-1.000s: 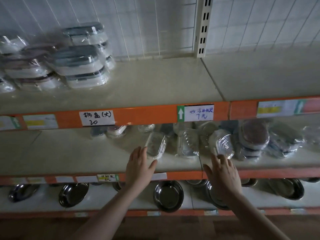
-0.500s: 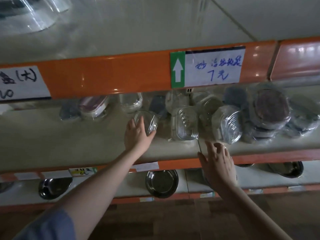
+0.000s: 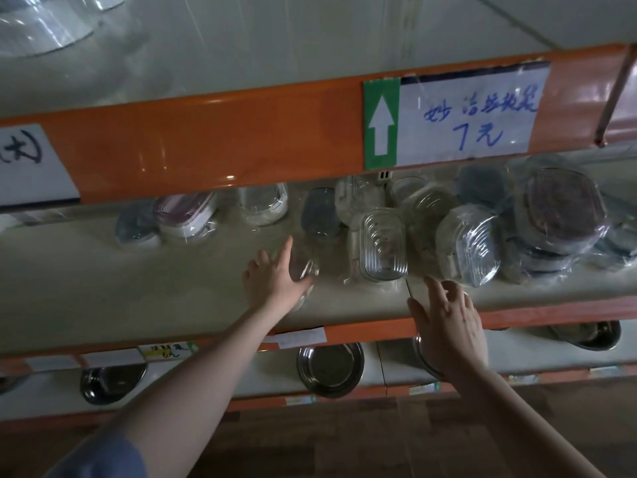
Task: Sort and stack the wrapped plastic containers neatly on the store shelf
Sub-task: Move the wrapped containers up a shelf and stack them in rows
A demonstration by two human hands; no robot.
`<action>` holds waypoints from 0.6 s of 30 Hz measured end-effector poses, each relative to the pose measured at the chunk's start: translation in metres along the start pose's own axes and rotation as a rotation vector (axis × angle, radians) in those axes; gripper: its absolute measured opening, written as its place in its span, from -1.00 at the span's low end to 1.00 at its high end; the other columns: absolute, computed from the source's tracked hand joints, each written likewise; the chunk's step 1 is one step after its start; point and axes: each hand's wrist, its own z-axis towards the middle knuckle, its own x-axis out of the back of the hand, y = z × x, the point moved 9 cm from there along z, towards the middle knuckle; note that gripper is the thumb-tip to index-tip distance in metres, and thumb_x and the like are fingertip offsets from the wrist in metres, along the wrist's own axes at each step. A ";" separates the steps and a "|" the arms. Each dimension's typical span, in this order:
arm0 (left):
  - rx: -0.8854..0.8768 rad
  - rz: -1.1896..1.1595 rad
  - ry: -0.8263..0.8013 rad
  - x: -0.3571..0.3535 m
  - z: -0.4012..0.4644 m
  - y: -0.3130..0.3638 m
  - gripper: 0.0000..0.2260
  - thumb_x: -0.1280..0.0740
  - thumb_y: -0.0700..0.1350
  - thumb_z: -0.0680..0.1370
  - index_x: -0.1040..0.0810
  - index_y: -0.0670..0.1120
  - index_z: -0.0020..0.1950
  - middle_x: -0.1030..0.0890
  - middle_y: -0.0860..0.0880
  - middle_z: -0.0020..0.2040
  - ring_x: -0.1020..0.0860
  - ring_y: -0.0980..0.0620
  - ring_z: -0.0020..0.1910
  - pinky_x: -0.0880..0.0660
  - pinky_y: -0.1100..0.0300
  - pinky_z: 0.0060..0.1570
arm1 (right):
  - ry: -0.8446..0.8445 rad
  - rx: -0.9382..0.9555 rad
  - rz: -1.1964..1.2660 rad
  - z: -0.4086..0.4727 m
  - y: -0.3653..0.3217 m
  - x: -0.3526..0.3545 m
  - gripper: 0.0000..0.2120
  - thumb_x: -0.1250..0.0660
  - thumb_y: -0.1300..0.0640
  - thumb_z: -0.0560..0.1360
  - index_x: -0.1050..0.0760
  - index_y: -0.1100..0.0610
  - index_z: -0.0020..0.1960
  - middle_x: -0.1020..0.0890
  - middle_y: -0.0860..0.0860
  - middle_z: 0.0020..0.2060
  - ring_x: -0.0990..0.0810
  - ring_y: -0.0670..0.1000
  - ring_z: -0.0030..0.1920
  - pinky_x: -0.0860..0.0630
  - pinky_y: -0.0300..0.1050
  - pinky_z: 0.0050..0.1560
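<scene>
On the middle shelf (image 3: 138, 291) my left hand (image 3: 275, 274) grips a small clear wrapped container (image 3: 305, 260), blurred, low over the shelf. Just right of it stands a clear ribbed container (image 3: 379, 250) on its side. Another clear ribbed container (image 3: 470, 246) leans further right. My right hand (image 3: 448, 326) hovers at the shelf's front edge, fingers spread, holding nothing, just below the two ribbed containers. A stack of wrapped dark-lidded containers (image 3: 565, 215) sits at the right. More wrapped containers lie along the back: a purple-rimmed one (image 3: 188, 215), a clear one (image 3: 263, 207), a grey one (image 3: 319, 212).
An orange shelf rail (image 3: 213, 150) with a handwritten price tag (image 3: 472, 115) crosses above the containers. Steel bowls (image 3: 331, 369) sit on the lowest shelf. The upper shelf holds clear plastic ware (image 3: 38, 25) at the far left. The floor below is dark wood.
The view has dropped closer to the middle shelf. My left hand has lowered the small clear container toward the shelf surface. My right hand has shifted slightly forward at the shelf edge.
</scene>
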 end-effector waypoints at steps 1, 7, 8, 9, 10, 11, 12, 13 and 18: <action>-0.004 0.024 -0.024 -0.003 -0.004 -0.004 -0.23 -0.29 0.36 0.40 -0.07 0.19 0.52 -0.35 -0.14 0.27 -0.39 -0.20 0.20 -0.31 0.03 0.19 | -0.004 -0.003 -0.002 0.001 -0.003 0.001 -0.54 -0.22 -0.04 0.54 -0.34 0.15 0.37 -0.44 0.22 0.22 -0.42 0.23 0.19 -0.37 0.06 0.12; -0.011 0.041 -0.024 -0.002 -0.016 -0.023 -0.27 -0.27 0.35 0.43 -0.10 0.19 0.52 -0.35 -0.13 0.28 -0.37 -0.19 0.23 -0.28 0.03 0.20 | -0.022 -0.003 -0.011 0.012 -0.021 0.004 -0.54 -0.19 -0.07 0.55 -0.30 0.10 0.39 -0.42 0.19 0.23 -0.39 0.21 0.21 -0.31 0.02 0.17; -0.008 0.046 -0.023 -0.002 -0.017 -0.026 -0.28 -0.25 0.36 0.43 -0.09 0.19 0.52 -0.35 -0.12 0.28 -0.37 -0.19 0.23 -0.28 0.02 0.20 | -0.027 -0.003 -0.011 0.015 -0.025 0.005 -0.53 -0.18 -0.08 0.56 -0.29 0.10 0.40 -0.42 0.18 0.24 -0.38 0.20 0.22 -0.31 0.01 0.18; -0.007 0.048 -0.019 -0.001 -0.018 -0.028 -0.28 -0.24 0.37 0.43 -0.10 0.19 0.52 -0.35 -0.13 0.28 -0.37 -0.20 0.22 -0.28 0.02 0.19 | -0.031 -0.003 -0.008 0.018 -0.030 0.004 -0.52 -0.17 -0.09 0.56 -0.28 0.09 0.41 -0.41 0.18 0.25 -0.38 0.19 0.23 -0.31 0.01 0.18; -0.008 0.048 -0.012 -0.001 -0.019 -0.029 -0.28 -0.23 0.38 0.42 -0.11 0.18 0.52 -0.36 -0.13 0.27 -0.38 -0.20 0.21 -0.29 0.02 0.18 | -0.035 -0.003 0.001 0.022 -0.034 0.003 -0.52 -0.16 -0.09 0.56 -0.27 0.09 0.41 -0.40 0.19 0.26 -0.37 0.19 0.24 -0.31 0.01 0.19; -0.008 0.041 -0.002 0.000 -0.020 -0.030 -0.26 -0.20 0.41 0.40 -0.14 0.17 0.51 -0.37 -0.13 0.26 -0.39 -0.20 0.20 -0.30 0.02 0.17 | -0.033 -0.005 0.015 0.027 -0.038 0.004 -0.51 -0.16 -0.10 0.56 -0.27 0.09 0.41 -0.39 0.19 0.27 -0.37 0.19 0.25 -0.31 0.02 0.20; -0.006 0.028 0.008 0.001 -0.021 -0.030 -0.25 -0.16 0.41 0.35 -0.18 0.17 0.49 -0.39 -0.13 0.24 -0.40 -0.20 0.19 -0.30 0.02 0.15 | -0.029 -0.008 0.039 0.031 -0.043 0.003 -0.51 -0.16 -0.11 0.55 -0.28 0.09 0.40 -0.39 0.20 0.26 -0.37 0.20 0.25 -0.31 0.03 0.20; -0.003 0.011 0.015 0.002 -0.022 -0.030 -0.23 -0.14 0.40 0.31 -0.21 0.16 0.48 -0.39 -0.13 0.22 -0.40 -0.20 0.18 -0.31 0.02 0.15 | -0.025 -0.015 0.073 0.036 -0.047 0.003 -0.51 -0.17 -0.12 0.54 -0.30 0.10 0.38 -0.39 0.21 0.25 -0.37 0.22 0.24 -0.32 0.04 0.20; 0.004 0.007 -0.004 -0.002 -0.021 -0.031 -0.26 -0.25 0.39 0.38 -0.14 0.20 0.49 -0.32 -0.11 0.30 -0.35 -0.18 0.24 -0.28 0.04 0.22 | -0.045 -0.116 0.206 0.060 -0.065 -0.008 -0.37 -0.21 -0.22 0.49 -0.17 0.06 0.44 -0.32 0.24 0.27 -0.31 0.25 0.27 -0.27 0.07 0.25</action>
